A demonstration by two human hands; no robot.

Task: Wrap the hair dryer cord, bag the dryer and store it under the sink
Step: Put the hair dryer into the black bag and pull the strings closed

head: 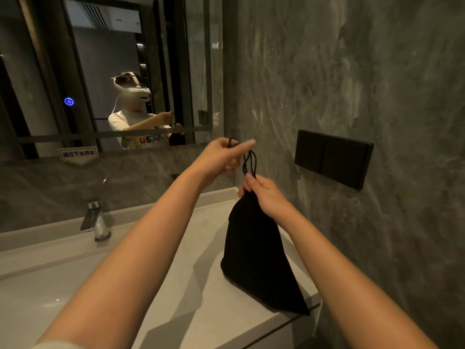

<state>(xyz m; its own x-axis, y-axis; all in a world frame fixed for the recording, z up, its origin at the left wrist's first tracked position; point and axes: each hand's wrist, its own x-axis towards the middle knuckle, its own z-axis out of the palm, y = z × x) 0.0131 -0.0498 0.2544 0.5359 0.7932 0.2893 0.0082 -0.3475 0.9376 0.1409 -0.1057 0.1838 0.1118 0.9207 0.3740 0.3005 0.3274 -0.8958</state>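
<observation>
Bag (254, 250): black, neck cinched, base resting on counter (201, 285) near right wall.
Drawstring (249, 163): looped between both hands.
Left hand (224, 157): pinching drawstring's upper end.
Right hand (264, 195): gripping bag's neck.
Faucet (97, 220): left, well apart.

black bag (254, 250) under the fingers, black drawstring (249, 164) between them; grey veined marble wall (352, 71); white counter (196, 298); chrome tap (97, 220).

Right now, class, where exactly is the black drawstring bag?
In the head view, the black drawstring bag stands on the right end of the white counter, near the grey wall, its neck gripped by the right hand.
</observation>
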